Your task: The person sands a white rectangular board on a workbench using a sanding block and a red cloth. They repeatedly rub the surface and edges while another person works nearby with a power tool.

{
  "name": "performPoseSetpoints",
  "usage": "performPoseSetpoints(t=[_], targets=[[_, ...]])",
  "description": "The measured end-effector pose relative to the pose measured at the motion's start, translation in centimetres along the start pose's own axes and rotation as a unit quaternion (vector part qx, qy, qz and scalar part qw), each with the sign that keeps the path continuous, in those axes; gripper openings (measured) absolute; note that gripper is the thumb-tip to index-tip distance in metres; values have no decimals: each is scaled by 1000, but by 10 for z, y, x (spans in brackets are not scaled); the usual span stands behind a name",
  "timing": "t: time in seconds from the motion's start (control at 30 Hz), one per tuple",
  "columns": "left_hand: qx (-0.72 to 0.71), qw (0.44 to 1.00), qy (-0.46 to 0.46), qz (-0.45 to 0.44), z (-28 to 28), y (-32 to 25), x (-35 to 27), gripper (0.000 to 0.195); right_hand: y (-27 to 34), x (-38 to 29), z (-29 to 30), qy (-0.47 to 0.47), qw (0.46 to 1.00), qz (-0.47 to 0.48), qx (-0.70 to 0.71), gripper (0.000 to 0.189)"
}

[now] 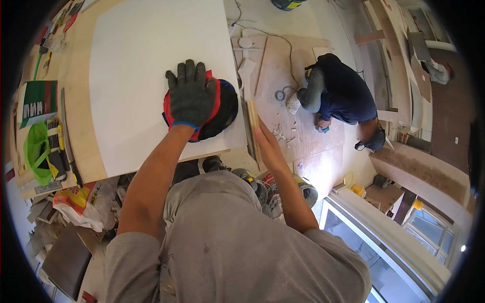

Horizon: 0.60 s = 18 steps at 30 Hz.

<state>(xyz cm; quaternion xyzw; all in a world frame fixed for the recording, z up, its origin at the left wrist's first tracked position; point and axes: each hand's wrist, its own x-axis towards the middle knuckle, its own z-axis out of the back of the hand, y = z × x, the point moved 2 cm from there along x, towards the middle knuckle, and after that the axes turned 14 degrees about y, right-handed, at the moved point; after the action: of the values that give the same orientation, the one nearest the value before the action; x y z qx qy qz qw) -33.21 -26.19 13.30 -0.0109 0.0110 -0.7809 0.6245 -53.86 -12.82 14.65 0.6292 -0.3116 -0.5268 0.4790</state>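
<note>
My left hand [190, 96], in a dark knit glove with a blue cuff, lies palm down with its fingers spread. Beneath it is a red and black fabric bundle [218, 123] with blue edging; its exact kind is unclear. The bundle rests on a large white board [144, 68], near the board's right edge. Just beyond that edge, my bare right hand [267, 146] holds a narrow wooden block [253, 117] standing along the board's side. Part of the right hand's grip is hidden, and I cannot tell whether the block touches the board.
Left on the plywood bench [81, 113] lie a green box [38, 102], green netting [37, 151], a long file [66, 125] and cutters. At right a person [343, 89] crouches on the floor near a cable [291, 57]. Buckets [307, 191] stand by my right arm.
</note>
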Motion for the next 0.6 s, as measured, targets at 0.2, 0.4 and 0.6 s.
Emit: performPoseSetpoints(t=[0.2,0.4,0.6], targets=[[-4,1000,27,1,-2,1,2,54,-17,66,11,3,999,-10,41,66],[-8,999,48,4,6,0,0,55,-9,-36,-16,-34,998,45,-39,64],[-34,995,88,2,12,-9,6,55,-25,68,14,-17,1000,1,-22,65]])
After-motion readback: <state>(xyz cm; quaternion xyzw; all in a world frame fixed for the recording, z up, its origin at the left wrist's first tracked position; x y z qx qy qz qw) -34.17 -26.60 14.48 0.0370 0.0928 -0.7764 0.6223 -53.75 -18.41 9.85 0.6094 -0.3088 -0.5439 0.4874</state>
